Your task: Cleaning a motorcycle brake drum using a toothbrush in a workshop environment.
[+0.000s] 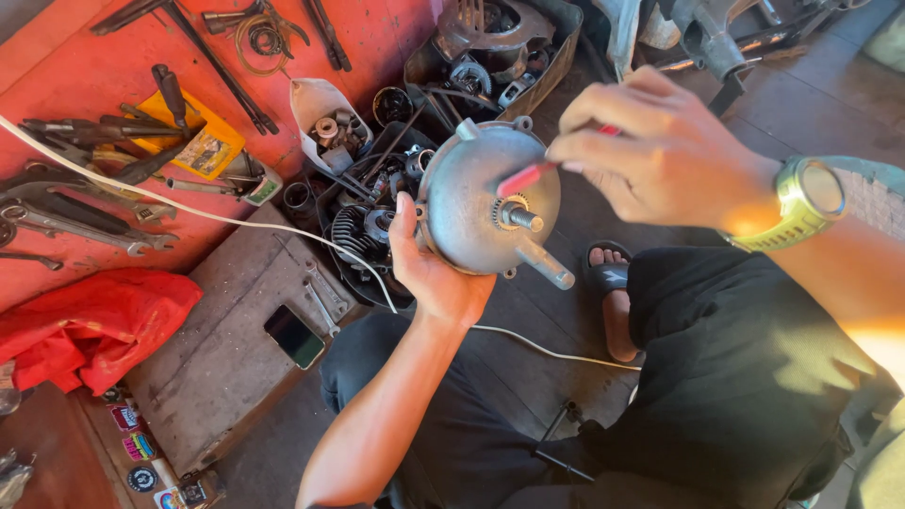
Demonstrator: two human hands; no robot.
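My left hand [436, 269] holds a round grey metal engine cover [471, 203] from behind and below, its face turned toward me. A threaded shaft [521, 219] and a second short shaft [545, 263] stick out of its centre. My right hand [650, 151], with a yellow-green watch [811, 198] on the wrist, grips a red-handled tool [528, 177] whose tip touches the cover just above the threaded shaft.
Wrenches [85, 221] and screwdrivers lie on the red board [85, 66] at left. A black tray of engine parts [363, 231] sits behind the cover. A phone [294, 336] rests on a grey box [226, 349]. A red cloth [90, 325], a white cable [207, 217], and my sandalled foot [613, 297] are nearby.
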